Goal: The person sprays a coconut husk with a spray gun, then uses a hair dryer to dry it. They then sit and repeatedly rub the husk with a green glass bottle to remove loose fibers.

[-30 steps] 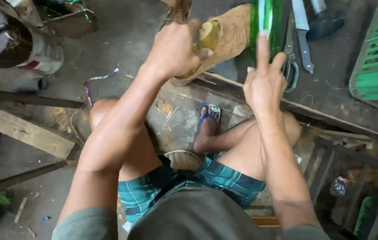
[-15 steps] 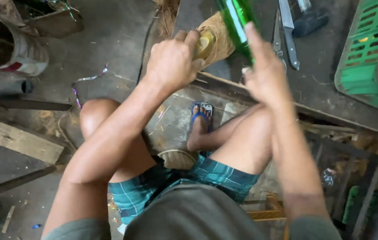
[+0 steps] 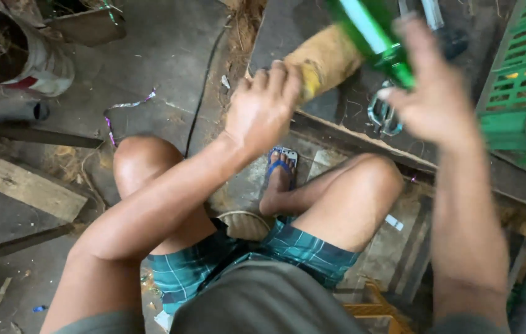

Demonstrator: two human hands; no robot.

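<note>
A: What is in hand here?

B: A green glass bottle (image 3: pixel 371 37), slanting across the upper right of the frame. The right hand (image 3: pixel 433 102) holds its lower end; the fingers (image 3: pixel 418 46) look loosely curled along the glass, though blur hides how tight the hold is.

A: And the other hand?

B: The left hand (image 3: pixel 263 108), near the top centre, has its fingers (image 3: pixel 275 77) pressed together around the end of a tan, fibrous roll (image 3: pixel 328 59) lying on the dark tabletop (image 3: pixel 288 28).

A: How would you handle it well?

B: I'd judge it best to keep the bottle steady and low over the tabletop, the grip firm, since smooth glass slips easily, and to hold the roll pinned so it can't shift.

A: How does the bottle look?

B: Glossy, deep green, with a pale bright streak along it; motion smears its edges.

A: Around them?

B: A metal tool (image 3: pixel 383 114) just below the bottle, a green plastic crate (image 3: pixel 523 80) at the right edge, a blue sandal (image 3: pixel 281 167) on the floor.
</note>
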